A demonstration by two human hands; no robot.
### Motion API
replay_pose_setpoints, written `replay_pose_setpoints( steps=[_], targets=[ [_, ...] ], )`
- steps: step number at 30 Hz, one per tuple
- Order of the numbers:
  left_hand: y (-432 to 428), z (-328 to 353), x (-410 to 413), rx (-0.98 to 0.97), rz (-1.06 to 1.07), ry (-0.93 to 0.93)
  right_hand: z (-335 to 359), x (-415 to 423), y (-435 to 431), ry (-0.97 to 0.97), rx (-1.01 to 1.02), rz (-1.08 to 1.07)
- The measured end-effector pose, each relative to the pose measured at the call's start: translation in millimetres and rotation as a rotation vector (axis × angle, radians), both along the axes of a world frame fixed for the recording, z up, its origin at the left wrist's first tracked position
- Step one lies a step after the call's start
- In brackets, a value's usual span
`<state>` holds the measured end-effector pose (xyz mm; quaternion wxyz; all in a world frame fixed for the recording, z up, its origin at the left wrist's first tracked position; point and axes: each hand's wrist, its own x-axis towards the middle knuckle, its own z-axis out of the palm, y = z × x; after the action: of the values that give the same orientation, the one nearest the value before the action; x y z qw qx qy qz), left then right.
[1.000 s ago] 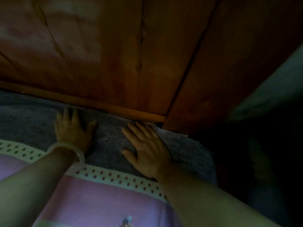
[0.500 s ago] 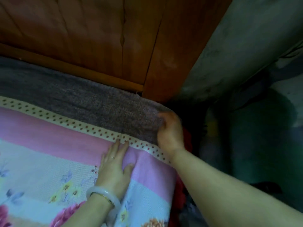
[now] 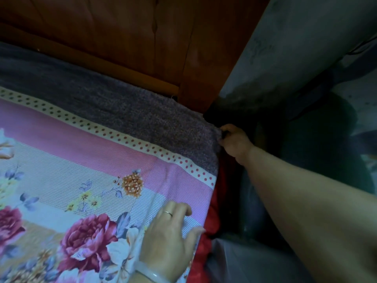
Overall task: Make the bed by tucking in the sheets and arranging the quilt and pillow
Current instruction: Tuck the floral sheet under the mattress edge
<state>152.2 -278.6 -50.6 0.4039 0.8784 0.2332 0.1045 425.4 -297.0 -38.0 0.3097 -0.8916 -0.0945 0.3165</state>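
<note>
Change: both hands have left the flat press on the blanket by the headboard.

Right grip has gone over the bed's right side. It now sits at the blanket's far right corner, just near of the headboard post. Fingers and thumb are curled on the blanket edge, so I read it as clenched on the blanket. The contact itself is dark, so that's a judgement.

Left grip has slid nearer, from the dotted border down onto the floral part of the sheet. It's close to the right edge, with the thumb reaching that edge. Fingers are bent and rest on the cloth. No pinch visible, so call it released, just pressing.

Layout:
- The sheet lies flat over the bed, dotted border toward the far end.
- The blanket strip shows bare between that border and the headboard.
- Red fabric shows below the sheet's right edge.
- Grey wall is far right.
- Quilt and pillow are not in view.

Meaning: smoothing at the head end looks finished and work has shifted to the corner tuck. Left likely pins the sheet while right pulls the blanket corner down or under. Probably an early stage, since the right-side tuck isn't done and quilt and pillow remain.

Risk: pulling the corner could drag the sheet border askew if the left lifts.
</note>
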Motion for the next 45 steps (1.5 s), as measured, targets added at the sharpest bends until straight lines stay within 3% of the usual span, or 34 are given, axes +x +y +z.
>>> replay_pose_setpoints(
  steps=[5,8,10,13,15,16,18,21,25,27,29,32,35,37,45],
  targets=[
    [-13.3,-3.2,3.0,0.191,-0.144,0.305,8.1,1.2,0.1,-0.011,0.206,-0.035],
    [-3.8,-3.0,12.2,0.107,-0.09,0.437,12.2,1.0,-0.1,0.109,0.333,-0.164],
    [3.8,-4.0,15.6,-0.25,0.072,0.47,11.6,4.2,-0.9,0.155,0.351,-0.23],
    [14.7,-10.7,20.6,-1.141,0.409,0.315,10.8,11.4,-1.0,0.153,0.341,-0.299],
    [20.7,-13.4,23.3,-1.447,0.505,0.26,7.3,13.6,-1.2,0.016,0.242,-0.24],
    [22.6,-15.1,25.1,-1.492,0.51,0.27,5.6,14.1,-1.7,-0.09,0.159,-0.173],
    [23.2,-24.1,28.7,-1.374,0.481,0.351,2.0,14.3,-2.3,-0.277,-0.012,-0.048],
    [13.6,-28.0,34.8,-0.97,0.374,0.46,-1.9,13.2,-0.7,-0.381,-0.203,0.047],
    [-7.7,0.3,34.5,-0.288,0.166,0.325,-3.7,10.5,-0.8,-0.552,-0.336,0.22],
    [-16.3,12.6,35.6,-0.164,-0.012,0.295,-2.7,10.3,-2.7,-0.62,-0.403,0.31],
    [-23.8,8.8,39.4,-0.082,-0.158,0.401,-3.2,10.8,-4.4,-0.655,-0.428,0.363],
    [-26.6,5.2,49.3,0.012,-0.244,0.57,-6.0,11.6,-8.1,-0.682,-0.457,0.421],
    [-27.8,7.6,60.1,0.174,-0.221,0.543,-8.7,12.9,-10.4,-0.701,-0.52,0.501],
    [-27.7,1.3,65.9,0.004,-0.172,0.459,-11.8,16.1,-11.4,-0.704,-0.547,0.546],
    [-3.6,-32.4,88.8,-1.257,0.22,0.331,-19.2,23.2,-13.7,-0.608,-0.635,0.545]
  ],
)
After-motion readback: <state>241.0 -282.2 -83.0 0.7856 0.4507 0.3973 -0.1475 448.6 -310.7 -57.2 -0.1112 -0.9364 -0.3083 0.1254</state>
